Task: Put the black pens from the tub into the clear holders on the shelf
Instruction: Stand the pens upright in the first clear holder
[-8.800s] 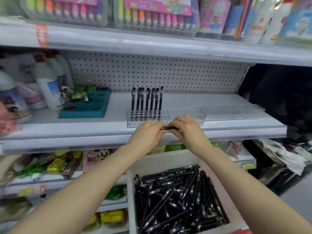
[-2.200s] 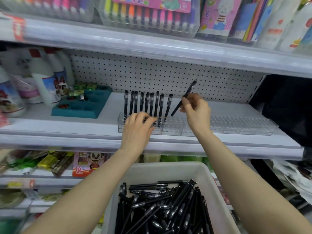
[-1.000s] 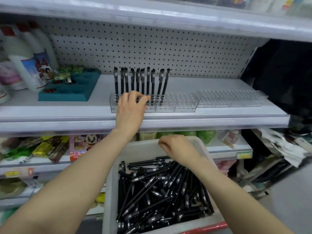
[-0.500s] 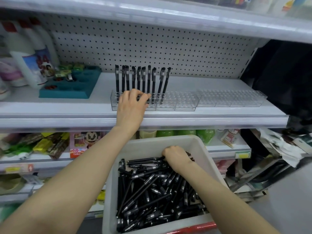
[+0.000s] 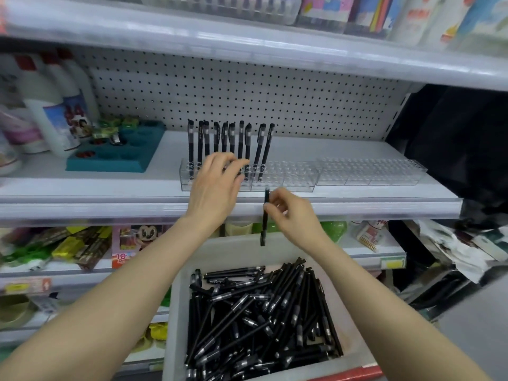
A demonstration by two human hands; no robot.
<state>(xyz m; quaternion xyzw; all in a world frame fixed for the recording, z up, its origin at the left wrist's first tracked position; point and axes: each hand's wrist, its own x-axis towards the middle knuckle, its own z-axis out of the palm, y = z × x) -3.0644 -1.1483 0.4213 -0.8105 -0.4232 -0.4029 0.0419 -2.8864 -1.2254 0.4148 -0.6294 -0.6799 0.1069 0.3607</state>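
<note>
Far left on the shelf (image 5: 82,188) stand white bottles (image 5: 46,116) with red caps, and a teal tray (image 5: 118,158) sits just beside them. At centre is the first clear holder (image 5: 288,180). A row of standing pens (image 5: 231,141) occupies its left part, mostly upright, with the two rightmost tilted. The left hand (image 5: 214,188) lies palm down at the holder's front, its fingers loosely extended over the top edge before the standing pens, gripping nothing. Just to its right and lower, apart from it, the right hand (image 5: 294,213) pinches the held pen (image 5: 264,224) near its upper end. That pen hangs near vertical in front of the shelf edge, clear of the holder. Directly below, the white tub (image 5: 176,312) contains a heap of loose pens (image 5: 261,320). Rightmost on the shelf, the second clear holder (image 5: 371,173) abuts the first.
</note>
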